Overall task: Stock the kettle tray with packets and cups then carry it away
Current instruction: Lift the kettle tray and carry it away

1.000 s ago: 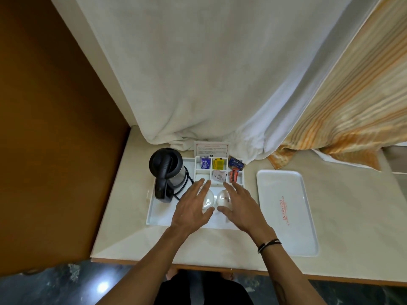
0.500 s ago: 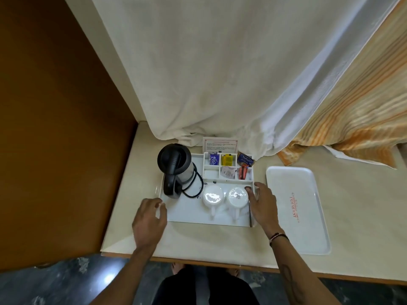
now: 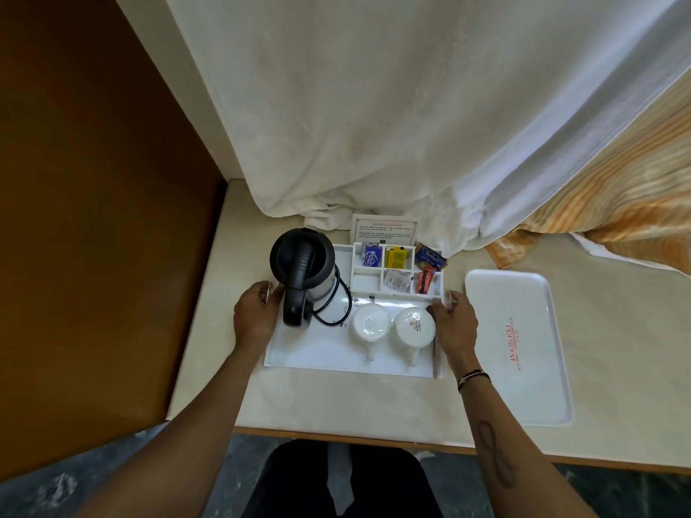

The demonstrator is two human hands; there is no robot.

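A white kettle tray [image 3: 318,355] sits on the beige counter. It carries a black kettle [image 3: 303,272] at its left with a coiled cord. Two upturned white cups [image 3: 370,324] [image 3: 413,327] stand side by side in front. Behind them, small compartments hold packets: blue [image 3: 371,256], yellow [image 3: 396,257], white [image 3: 397,281], red [image 3: 425,280] and a dark blue one [image 3: 430,257]. My left hand [image 3: 256,315] grips the tray's left edge beside the kettle. My right hand [image 3: 454,321] grips the tray's right edge by the right cup.
A second, flat white tray [image 3: 518,349] with red lettering lies to the right. A printed card [image 3: 385,230] stands behind the compartments. White curtain [image 3: 374,125] and striped orange cloth [image 3: 617,188] hang over the counter's back. A brown panel [image 3: 93,218] stands at left.
Both hands left the cups and moved outward to the tray's left and right edges, where they now grip it. The camera has come closer.
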